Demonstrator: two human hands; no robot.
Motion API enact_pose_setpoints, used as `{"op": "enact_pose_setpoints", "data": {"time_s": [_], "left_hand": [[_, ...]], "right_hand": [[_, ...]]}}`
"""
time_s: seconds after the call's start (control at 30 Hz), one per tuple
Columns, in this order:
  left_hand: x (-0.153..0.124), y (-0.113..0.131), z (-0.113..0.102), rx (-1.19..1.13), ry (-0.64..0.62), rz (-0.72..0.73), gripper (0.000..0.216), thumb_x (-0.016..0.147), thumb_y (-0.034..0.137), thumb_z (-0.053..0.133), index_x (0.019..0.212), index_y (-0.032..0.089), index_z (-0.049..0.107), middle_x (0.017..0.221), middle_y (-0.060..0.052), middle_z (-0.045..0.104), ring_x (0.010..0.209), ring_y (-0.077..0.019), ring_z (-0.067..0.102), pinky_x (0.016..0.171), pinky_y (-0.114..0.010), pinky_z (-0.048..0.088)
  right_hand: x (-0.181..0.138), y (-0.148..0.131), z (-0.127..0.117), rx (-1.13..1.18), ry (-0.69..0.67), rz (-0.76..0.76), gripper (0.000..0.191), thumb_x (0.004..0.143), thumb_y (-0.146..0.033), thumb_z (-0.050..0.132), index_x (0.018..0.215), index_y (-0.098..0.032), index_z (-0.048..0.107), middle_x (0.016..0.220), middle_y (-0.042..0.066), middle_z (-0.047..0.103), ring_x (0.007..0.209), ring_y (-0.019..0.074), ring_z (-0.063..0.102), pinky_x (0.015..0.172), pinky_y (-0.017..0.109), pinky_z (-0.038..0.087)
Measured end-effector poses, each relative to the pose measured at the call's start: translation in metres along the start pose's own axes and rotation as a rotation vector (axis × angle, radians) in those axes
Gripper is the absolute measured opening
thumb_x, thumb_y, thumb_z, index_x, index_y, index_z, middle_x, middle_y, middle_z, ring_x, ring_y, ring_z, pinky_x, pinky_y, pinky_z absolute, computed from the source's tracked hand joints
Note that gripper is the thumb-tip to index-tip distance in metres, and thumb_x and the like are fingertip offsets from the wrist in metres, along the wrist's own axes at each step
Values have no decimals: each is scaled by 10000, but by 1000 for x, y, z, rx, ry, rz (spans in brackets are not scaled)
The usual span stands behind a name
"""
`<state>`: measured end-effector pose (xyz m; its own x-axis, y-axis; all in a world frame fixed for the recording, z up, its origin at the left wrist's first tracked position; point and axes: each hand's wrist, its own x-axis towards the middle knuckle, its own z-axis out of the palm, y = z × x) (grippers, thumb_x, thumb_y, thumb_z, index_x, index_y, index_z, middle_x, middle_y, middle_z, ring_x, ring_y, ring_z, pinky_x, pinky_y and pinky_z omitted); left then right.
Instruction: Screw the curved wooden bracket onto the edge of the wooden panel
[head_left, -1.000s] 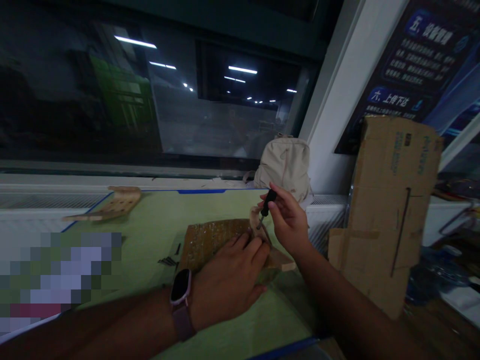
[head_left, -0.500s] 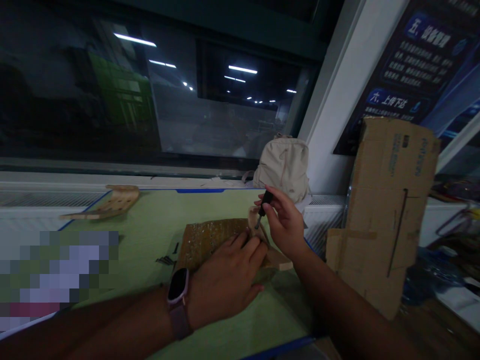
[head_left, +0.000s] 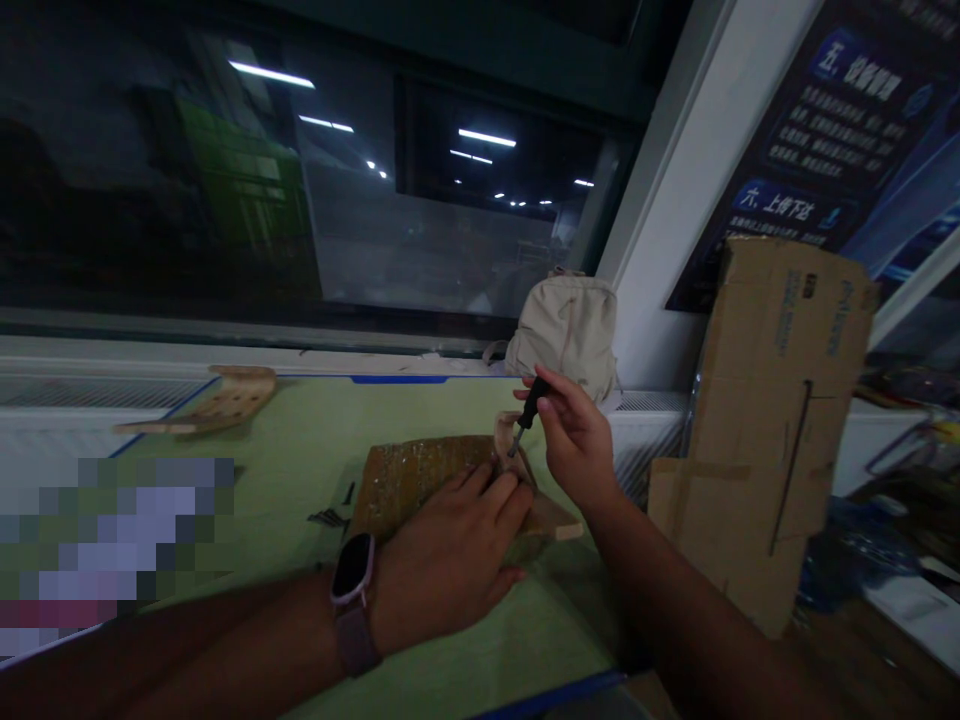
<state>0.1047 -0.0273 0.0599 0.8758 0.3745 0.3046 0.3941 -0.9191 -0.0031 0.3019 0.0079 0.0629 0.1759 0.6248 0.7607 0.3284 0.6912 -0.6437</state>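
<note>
A black-handled screwdriver (head_left: 532, 405) is in my right hand (head_left: 577, 435), its fingers closed round the handle. It tilts so that its tip points down at a curved wooden piece (head_left: 559, 519). My left hand (head_left: 450, 545), with a watch (head_left: 352, 570) on the wrist, presses that piece with bent fingers. The wooden piece lies over the right side of a brown board with a shiny, tape-like surface (head_left: 412, 475). What is under my left fingertips is hidden. Several dark screws (head_left: 328, 517) lie left of the brown board.
A second curved wooden piece with holes (head_left: 232, 400) rests at the back left of the green tabletop (head_left: 315, 420). Behind the table stands a beige backpack (head_left: 566, 325) by the window. To the right leans a large cardboard sheet (head_left: 765, 420).
The screwdriver and my right hand have shifted slightly, and the handle leans a little more to the right. My left hand stays on the wooden piece.
</note>
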Motion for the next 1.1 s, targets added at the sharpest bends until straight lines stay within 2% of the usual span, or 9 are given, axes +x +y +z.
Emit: {"op": "enact_pose_setpoints", "data": {"time_s": [0.23,0.33,0.43,0.53,0.67,0.73,0.83,1.0,1.1], "left_hand": [[0,1,-1,1,8,-15,677,932,470,716,1442,108,457,1456,-193,570,1374,-393,525,1148,-549,452],[-1,0,0,-2,23,-10,646,953,477,685,1442,126,451,1454,-188,570,1384,-387,516,1141,-554,456],[-1,0,1,-8,17,-9,653,943,481,702,1432,120,462,1443,-186,574,1378,-384,516,1143,-557,452],[-1,1,0,-15,-4,-22,682,920,481,736,1428,109,475,1425,-178,584,1353,-379,531,1159,-550,438],[-1,1,1,-13,-1,-26,708,920,476,736,1452,99,459,1434,-176,575,1350,-379,528,1163,-542,432],[-1,0,1,-14,9,-20,738,923,474,731,1479,92,431,1443,-179,566,1357,-375,521,1169,-539,427],[0,-1,2,-20,13,-16,703,925,476,728,1457,107,455,1435,-173,573,1355,-368,521,1171,-537,425],[0,0,0,-24,0,-25,657,920,471,736,1415,111,498,1401,-163,590,1316,-366,545,1154,-532,445],[0,0,0,-19,-8,-26,678,915,470,746,1422,98,493,1414,-170,581,1332,-377,531,1161,-542,438]], "right_hand": [[4,1,-3,-96,140,30,322,835,-386,804,1129,-291,711,880,-1,691,756,159,674,712,317,605],[3,-1,-3,-128,122,3,299,896,-432,737,1154,-286,701,975,32,722,877,185,699,829,368,608],[2,-5,-2,-53,43,2,292,970,-471,637,1192,-285,673,1070,61,754,1006,212,737,921,418,611],[2,-6,0,25,18,28,293,945,-458,679,1178,-281,655,1027,46,747,927,199,755,836,389,638],[4,-2,-1,-54,161,-4,285,853,-387,789,1070,-273,642,918,-4,666,813,154,680,760,324,603],[4,0,-2,-126,187,-20,276,846,-379,792,1049,-270,639,891,-12,639,791,152,640,748,322,585],[2,0,-2,-136,148,-18,267,899,-422,733,1091,-267,632,911,8,657,831,169,659,778,345,588],[0,-4,2,37,36,-15,228,970,-455,641,1103,-275,599,1033,47,721,900,186,749,830,380,620],[2,-3,1,-29,126,-15,238,913,-423,721,1054,-269,608,913,11,683,800,163,704,738,326,599]]}}
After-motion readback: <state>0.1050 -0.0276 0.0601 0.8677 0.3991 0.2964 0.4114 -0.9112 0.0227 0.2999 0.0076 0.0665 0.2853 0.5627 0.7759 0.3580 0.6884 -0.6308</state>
